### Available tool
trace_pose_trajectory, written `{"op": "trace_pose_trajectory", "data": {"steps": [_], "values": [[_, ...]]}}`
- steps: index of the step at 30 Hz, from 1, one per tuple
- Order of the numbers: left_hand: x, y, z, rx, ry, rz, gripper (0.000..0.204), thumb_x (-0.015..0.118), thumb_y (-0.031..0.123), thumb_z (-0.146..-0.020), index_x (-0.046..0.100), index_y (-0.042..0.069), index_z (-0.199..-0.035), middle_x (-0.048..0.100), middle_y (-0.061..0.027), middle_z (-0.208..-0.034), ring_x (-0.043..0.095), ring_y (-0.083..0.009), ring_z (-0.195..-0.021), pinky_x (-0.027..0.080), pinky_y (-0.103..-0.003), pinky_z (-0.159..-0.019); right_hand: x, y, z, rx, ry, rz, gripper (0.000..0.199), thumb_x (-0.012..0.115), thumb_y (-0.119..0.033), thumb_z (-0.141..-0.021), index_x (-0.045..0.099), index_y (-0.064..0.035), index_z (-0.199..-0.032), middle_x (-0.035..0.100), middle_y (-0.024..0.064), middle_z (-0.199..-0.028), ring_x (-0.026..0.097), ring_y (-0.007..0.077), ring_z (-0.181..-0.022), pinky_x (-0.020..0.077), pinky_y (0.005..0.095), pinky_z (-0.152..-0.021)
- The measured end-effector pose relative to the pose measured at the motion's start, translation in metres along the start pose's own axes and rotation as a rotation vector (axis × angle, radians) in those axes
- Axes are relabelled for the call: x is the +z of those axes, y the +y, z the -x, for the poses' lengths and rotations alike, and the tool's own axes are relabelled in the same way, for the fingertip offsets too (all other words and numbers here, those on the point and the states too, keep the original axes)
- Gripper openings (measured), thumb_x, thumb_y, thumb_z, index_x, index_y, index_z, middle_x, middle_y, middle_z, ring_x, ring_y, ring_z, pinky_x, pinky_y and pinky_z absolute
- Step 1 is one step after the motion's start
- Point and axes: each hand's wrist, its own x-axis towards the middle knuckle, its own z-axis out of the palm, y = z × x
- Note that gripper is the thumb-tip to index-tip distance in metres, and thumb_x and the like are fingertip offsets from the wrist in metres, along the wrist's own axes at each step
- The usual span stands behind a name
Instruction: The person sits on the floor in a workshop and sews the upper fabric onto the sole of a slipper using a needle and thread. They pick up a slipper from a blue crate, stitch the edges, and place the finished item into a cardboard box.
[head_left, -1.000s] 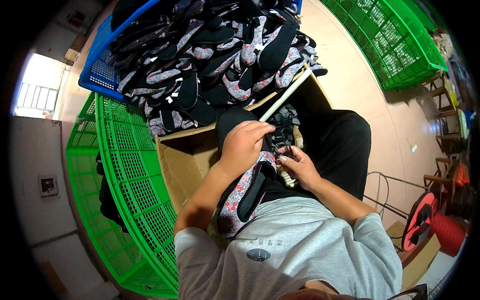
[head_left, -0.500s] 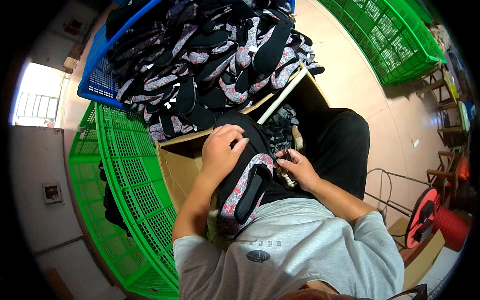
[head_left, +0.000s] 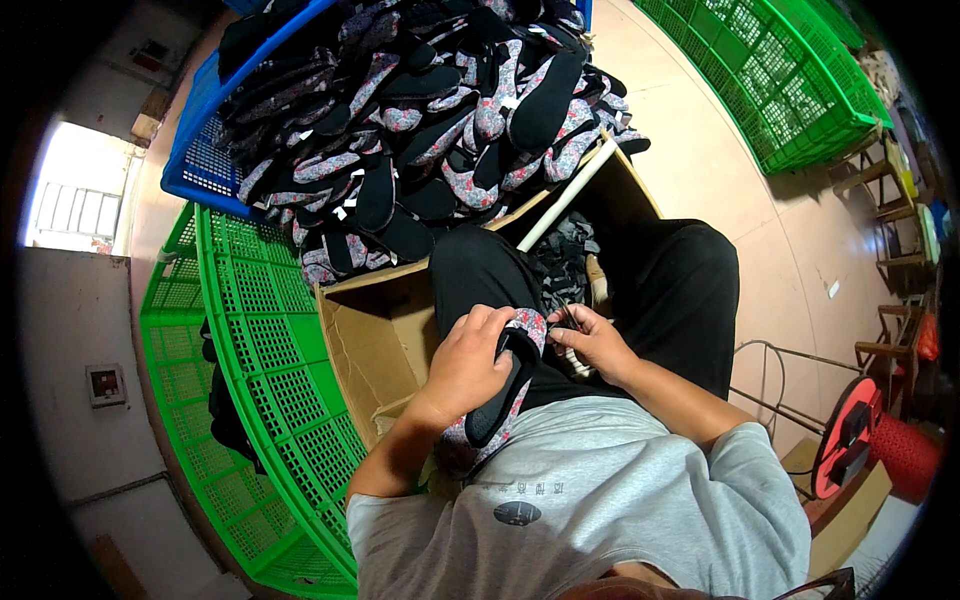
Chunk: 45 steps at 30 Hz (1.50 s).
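Sitting over a lap full of work, a person in a grey shirt [head_left: 600,500] and black trousers [head_left: 690,300] holds a slipper [head_left: 500,395] lengthwise against the body, its black sole facing up and a floral fabric edge running round it. The left hand [head_left: 465,365] lies over the slipper's far end, fingers [head_left: 490,325] curled down and clamped on it. The right hand [head_left: 590,340] sits just beside it, fingertips pinched together at the slipper's toe rim; what they nip is too small to tell, perhaps a thread or tag.

The step in hand looks like trimming or checking the edge of one slipper. The next move would call for a steady grip from the left hand while the right works finely along the rim.

An open cardboard box [head_left: 375,345], brown and creased, stands to the near left of the knees. Beyond it, a heap of matching slippers [head_left: 430,130], soft cloth with flat dark soles, fills a blue plastic crate [head_left: 205,160]. Green lattice crates [head_left: 270,400] flank the left, another [head_left: 780,80] sits far right. A red reel [head_left: 850,435] stands at the near right.
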Motion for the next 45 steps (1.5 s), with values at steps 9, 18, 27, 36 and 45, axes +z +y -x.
{"op": "trace_pose_trajectory", "data": {"steps": [9,18,27,36,45], "values": [[-0.001,-0.024,0.007,-0.107,0.049,0.15,0.031,0.052,-0.006,-0.07,0.058,0.004,-0.099,0.058,-0.0175,-0.095,0.058,-0.0398,-0.091,0.047,-0.043,-0.08,0.003,0.001,-0.006,-0.05,0.074,-0.017,0.032,0.063,-0.01,-0.093,0.054,-0.0061,-0.123,0.063,0.0038,-0.098,0.061,0.0076,-0.075,0.0468,0.0202,-0.064],[0.008,-0.038,0.014,-0.114,0.17,0.368,0.022,0.057,-0.007,-0.073,0.057,0.0,-0.094,0.058,-0.0087,-0.087,0.059,-0.0201,-0.088,0.045,-0.029,-0.081,0.018,0.007,-0.027,-0.06,-0.198,0.242,0.044,0.06,0.001,-0.09,0.051,-0.0022,-0.133,0.063,0.0071,-0.109,0.066,0.012,-0.079,0.0525,0.0262,-0.076],[0.016,-0.07,0.016,-0.485,0.199,1.247,0.014,0.063,-0.006,-0.084,0.06,0.006,-0.091,0.059,0.0024,-0.084,0.056,-0.006,-0.075,0.048,-0.021,-0.069,0.005,-0.012,-0.023,0.028,-0.081,0.112,0.022,0.064,-0.026,-0.096,0.06,-0.008,-0.084,0.059,-0.0021,-0.073,0.06,0.0053,-0.061,0.0387,0.0197,-0.05],[0.025,-0.06,0.017,-0.407,0.172,0.914,0.019,0.055,-0.01,-0.079,0.063,0.005,-0.088,0.059,0.0028,-0.085,0.055,-0.0081,-0.081,0.045,-0.022,-0.076,0.011,-0.033,-0.015,-0.036,0.163,-0.244,0.016,0.065,-0.017,-0.087,0.054,-0.0114,-0.078,0.055,-0.0007,-0.065,0.053,0.0091,-0.047,0.0347,0.0214,-0.041],[0.057,-0.016,0.025,0.083,0.54,0.178,0.036,0.043,-0.015,-0.061,0.058,-0.002,-0.091,0.056,-0.017,-0.091,0.057,-0.0339,-0.086,0.047,-0.035,-0.08,0.014,-0.046,-0.018,-0.045,0.317,-0.357,0.021,0.065,-0.018,-0.085,0.048,-0.0138,-0.073,0.047,-0.0026,-0.062,0.047,0.0082,-0.046,0.0291,0.0204,-0.04]]}}
